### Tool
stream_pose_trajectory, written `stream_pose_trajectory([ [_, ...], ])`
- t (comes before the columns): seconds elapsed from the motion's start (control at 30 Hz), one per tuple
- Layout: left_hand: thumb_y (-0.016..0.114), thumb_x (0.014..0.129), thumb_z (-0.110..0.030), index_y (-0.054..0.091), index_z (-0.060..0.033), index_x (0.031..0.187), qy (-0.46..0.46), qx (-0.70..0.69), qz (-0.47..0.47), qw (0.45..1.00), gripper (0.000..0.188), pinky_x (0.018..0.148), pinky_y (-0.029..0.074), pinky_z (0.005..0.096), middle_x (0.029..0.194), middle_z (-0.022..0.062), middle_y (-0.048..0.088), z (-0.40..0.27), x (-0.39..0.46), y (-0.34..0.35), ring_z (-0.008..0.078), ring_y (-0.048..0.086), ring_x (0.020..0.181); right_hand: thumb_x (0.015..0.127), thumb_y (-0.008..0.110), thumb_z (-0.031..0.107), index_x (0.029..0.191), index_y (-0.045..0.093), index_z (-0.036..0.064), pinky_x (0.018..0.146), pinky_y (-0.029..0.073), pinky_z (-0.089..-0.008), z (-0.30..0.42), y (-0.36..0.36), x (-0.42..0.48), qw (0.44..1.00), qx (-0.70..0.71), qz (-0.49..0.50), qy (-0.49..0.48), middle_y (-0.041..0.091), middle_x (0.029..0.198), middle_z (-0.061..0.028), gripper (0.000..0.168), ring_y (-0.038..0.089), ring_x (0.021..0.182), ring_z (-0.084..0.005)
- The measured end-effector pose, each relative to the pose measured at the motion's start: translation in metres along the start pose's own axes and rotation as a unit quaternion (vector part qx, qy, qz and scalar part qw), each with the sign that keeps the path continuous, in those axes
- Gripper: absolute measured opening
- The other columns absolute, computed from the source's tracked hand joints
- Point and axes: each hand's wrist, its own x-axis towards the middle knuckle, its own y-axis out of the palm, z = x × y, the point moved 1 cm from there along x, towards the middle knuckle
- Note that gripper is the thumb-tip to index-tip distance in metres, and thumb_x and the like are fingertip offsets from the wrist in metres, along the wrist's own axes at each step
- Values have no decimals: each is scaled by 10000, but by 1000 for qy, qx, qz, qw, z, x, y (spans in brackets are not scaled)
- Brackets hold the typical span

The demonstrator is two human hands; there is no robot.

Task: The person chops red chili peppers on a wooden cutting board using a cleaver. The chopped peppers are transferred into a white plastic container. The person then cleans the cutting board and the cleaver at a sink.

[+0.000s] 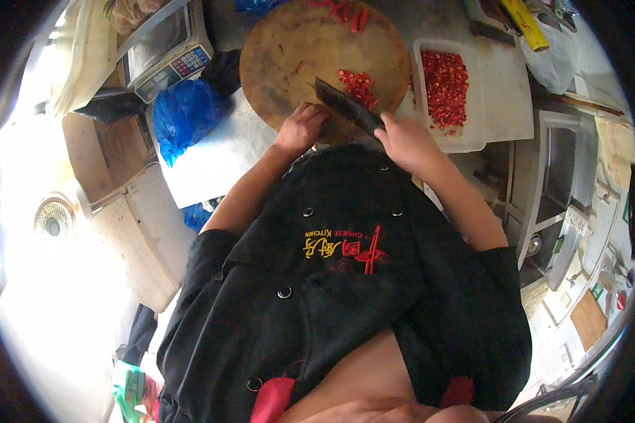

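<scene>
My right hand [405,140] grips the handle of a dark-bladed cleaver [344,100], its blade slanting up and left over a round wooden chopping board [286,58]. Curled fingers of my left hand [302,127] rest at the board's near edge, left of the blade; what lies under them is hidden. A small pile of chopped red chillies [357,87] sits just beyond the blade. Several whole red chillies [349,16] lie at the board's far edge. To the right of the board stands a translucent plastic container [471,143] with a layer of chopped red chillies [444,87] inside.
A blue plastic bag [182,113] lies on the white tabletop [201,174] to the left, below a digital weighing scale [190,61]. At the far right are a yellow cylinder [526,26] and a clear plastic bag [553,61]. A fan [54,224] stands at the left.
</scene>
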Motion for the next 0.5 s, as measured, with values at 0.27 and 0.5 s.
stream_pose_trajectory([
  [0.27,606,764,-50,646,-38,990,-4,-10,-26,1000,229,843,541,409,1057,135,646,-3,-8,-1,326,615,969,1004,522,356,1284,565,-8,844,509,-556,-8,17,25,998,52,-13,22,684,975,-287,461,667,943,-449],
  [0.5,634,743,-27,647,-37,990,-14,24,-19,999,247,855,538,406,1079,136,653,-1,-9,-5,329,617,997,996,535,383,1161,595,0,790,514,-582,0,44,25,1000,21,-16,-1,689,938,-274,421,669,868,-468],
])
